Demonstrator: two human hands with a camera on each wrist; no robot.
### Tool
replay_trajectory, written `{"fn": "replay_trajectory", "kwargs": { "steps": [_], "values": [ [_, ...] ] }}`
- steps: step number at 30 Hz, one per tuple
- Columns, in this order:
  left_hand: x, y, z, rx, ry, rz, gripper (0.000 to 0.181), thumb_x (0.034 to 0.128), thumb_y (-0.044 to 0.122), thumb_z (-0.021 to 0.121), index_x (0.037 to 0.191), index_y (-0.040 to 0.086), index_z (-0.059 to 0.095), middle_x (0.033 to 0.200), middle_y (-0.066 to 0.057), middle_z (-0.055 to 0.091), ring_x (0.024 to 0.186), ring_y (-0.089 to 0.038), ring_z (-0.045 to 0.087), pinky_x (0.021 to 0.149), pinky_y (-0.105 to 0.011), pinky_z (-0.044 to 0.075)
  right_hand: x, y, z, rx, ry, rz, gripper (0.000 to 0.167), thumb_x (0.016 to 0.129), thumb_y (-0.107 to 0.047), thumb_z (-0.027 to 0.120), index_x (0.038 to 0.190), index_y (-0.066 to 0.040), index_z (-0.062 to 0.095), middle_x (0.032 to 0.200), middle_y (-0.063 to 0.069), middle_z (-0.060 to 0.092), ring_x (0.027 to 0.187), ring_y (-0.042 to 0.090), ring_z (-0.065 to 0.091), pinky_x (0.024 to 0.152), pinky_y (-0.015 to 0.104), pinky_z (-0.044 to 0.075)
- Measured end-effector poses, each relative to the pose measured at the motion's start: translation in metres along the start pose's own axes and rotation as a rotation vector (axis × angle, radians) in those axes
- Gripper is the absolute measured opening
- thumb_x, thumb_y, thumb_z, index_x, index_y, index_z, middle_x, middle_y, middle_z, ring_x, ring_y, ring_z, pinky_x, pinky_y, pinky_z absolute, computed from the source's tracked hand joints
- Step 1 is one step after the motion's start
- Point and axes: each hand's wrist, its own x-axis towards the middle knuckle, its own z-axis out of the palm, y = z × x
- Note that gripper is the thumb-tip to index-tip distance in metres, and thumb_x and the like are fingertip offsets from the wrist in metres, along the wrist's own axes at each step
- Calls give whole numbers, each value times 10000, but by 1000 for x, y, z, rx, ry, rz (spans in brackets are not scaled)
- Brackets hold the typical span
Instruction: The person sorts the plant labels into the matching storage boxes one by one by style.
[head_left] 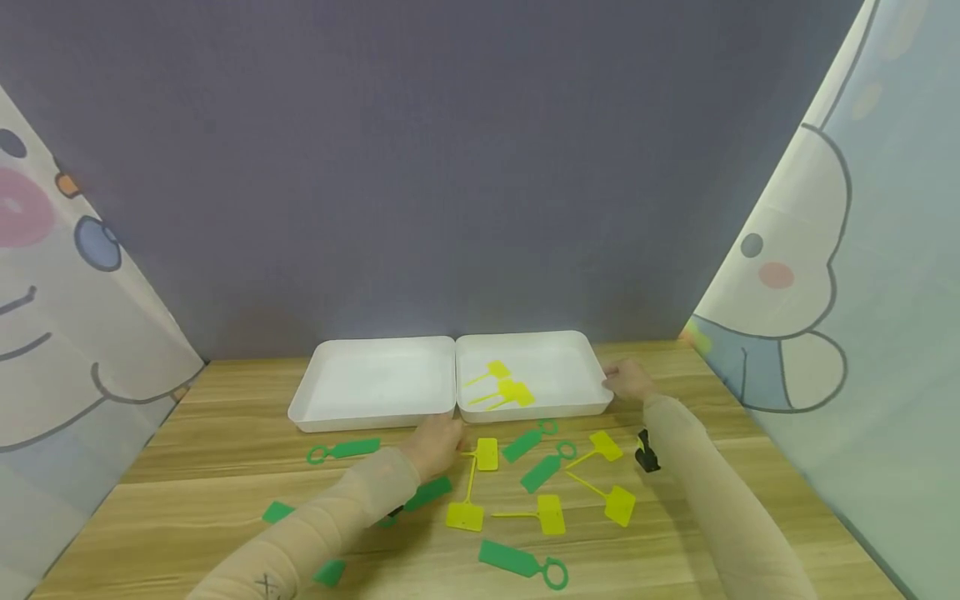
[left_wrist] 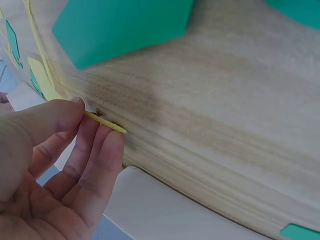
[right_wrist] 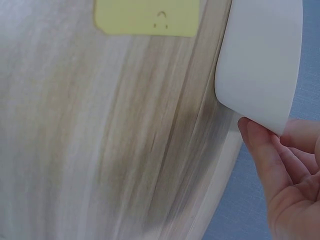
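My left hand (head_left: 435, 446) is just in front of the two trays. Its thumb and fingers pinch the thin stem of a yellow tag (left_wrist: 107, 122), whose flat panel (head_left: 487, 455) lies to the right of the hand. My right hand (head_left: 630, 379) is at the right end of the right white tray (head_left: 562, 367). In the right wrist view, thumb and fingers (right_wrist: 265, 145) hold that tray's corner (right_wrist: 260, 75). Several yellow tags (head_left: 513, 393) lie inside this tray, toward its left side.
The left white tray (head_left: 382, 379) adjoins the right one. Loose yellow tags (head_left: 619, 505) and green ring-ended tags (head_left: 510, 557) are spread over the wooden table (head_left: 187, 483). Some green tags are partly hidden by my left arm. A grey panel (head_left: 450, 167) stands behind the trays.
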Motion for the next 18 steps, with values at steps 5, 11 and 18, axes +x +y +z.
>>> {"fn": "replay_trajectory", "kwargs": {
  "steps": [5, 11, 18],
  "values": [
    [1, -1, 0, 3, -3, -9, 76, 794, 8, 668, 752, 70, 683, 776, -53, 621, 673, -108, 529, 619, -197, 486, -1, -1, 0, -9, 8, 0, 370, 874, -64, 496, 1182, 140, 520, 1166, 310, 557, 1070, 422, 542, 880, 466, 479],
    [3, -3, 1, -20, -5, -6, 103, 806, -3, 645, 734, 62, 680, 726, -46, 624, 627, -117, 537, 576, -205, 482, 0, -2, 0, -19, 21, 2, 363, 869, -70, 511, 1172, 128, 535, 1157, 302, 566, 1060, 415, 547, 882, 469, 476],
    [7, -3, -1, -45, 9, 7, 164, 797, -11, 638, 662, 77, 606, 606, -9, 562, 561, -97, 432, 537, -217, 423, 2, 1, 0, -17, 19, 4, 371, 862, -83, 520, 1170, 123, 539, 1153, 298, 571, 1057, 414, 551, 883, 470, 475]
  ]
}}
